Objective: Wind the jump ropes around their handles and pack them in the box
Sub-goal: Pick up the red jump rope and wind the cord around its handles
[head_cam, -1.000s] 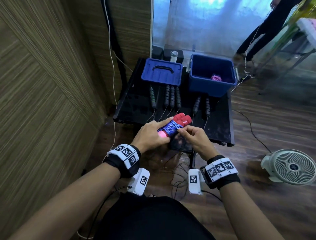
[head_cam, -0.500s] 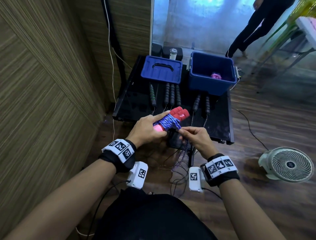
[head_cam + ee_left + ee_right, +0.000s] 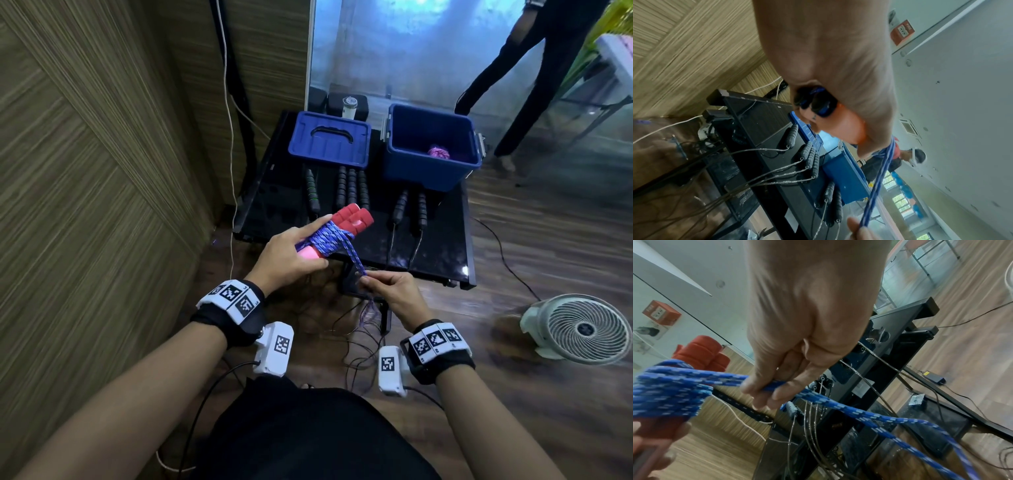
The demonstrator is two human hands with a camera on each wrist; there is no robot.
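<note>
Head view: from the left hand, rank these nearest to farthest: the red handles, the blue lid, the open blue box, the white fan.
From the left hand:
1. Red handles, gripped in that hand.
2. Blue lid, straight behind on the table's left.
3. Open blue box, back right on the table.
4. White fan, on the floor, far right.

A low black glossy table (image 3: 442,246) stands on a dark wood-plank floor (image 3: 548,240). Left of the table rises a wall (image 3: 85,171) of olive wood-grain panels, with a white cable (image 3: 230,102) running down its corner. Behind the table stands a tall mirror-like pane (image 3: 394,51) showing cool bluish light. Right of the table, on the floor, sits a pale round fan (image 3: 582,330). Thin dark cables (image 3: 356,342) trail beneath the table.
</note>
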